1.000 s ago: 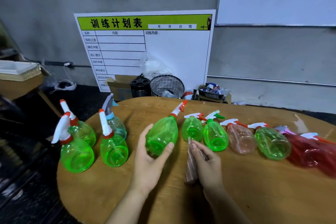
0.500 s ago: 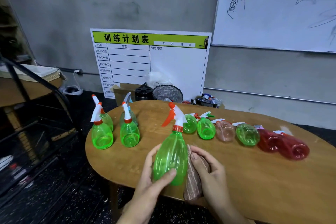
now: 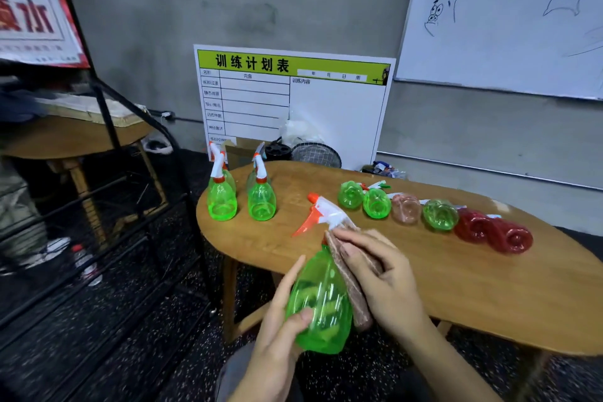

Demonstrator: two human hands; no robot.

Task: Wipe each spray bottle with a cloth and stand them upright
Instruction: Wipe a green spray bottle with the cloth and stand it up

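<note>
Left hand (image 3: 280,330) around green bottle (image 3: 318,303), right hand (image 3: 378,274) clamping cloth (image 3: 354,295), bottle's far side hidden.

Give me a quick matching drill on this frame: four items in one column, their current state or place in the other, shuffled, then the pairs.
Items:
1. held green bottle
2. brownish cloth
3. pink bottle
4. two front green bottles at the table's left end

States:
A. standing upright on the table
B. lying on its side in the row
C. gripped by the left hand, off the table
D. pressed against a bottle by the right hand

Pairs: 1-C, 2-D, 3-B, 4-A
</note>
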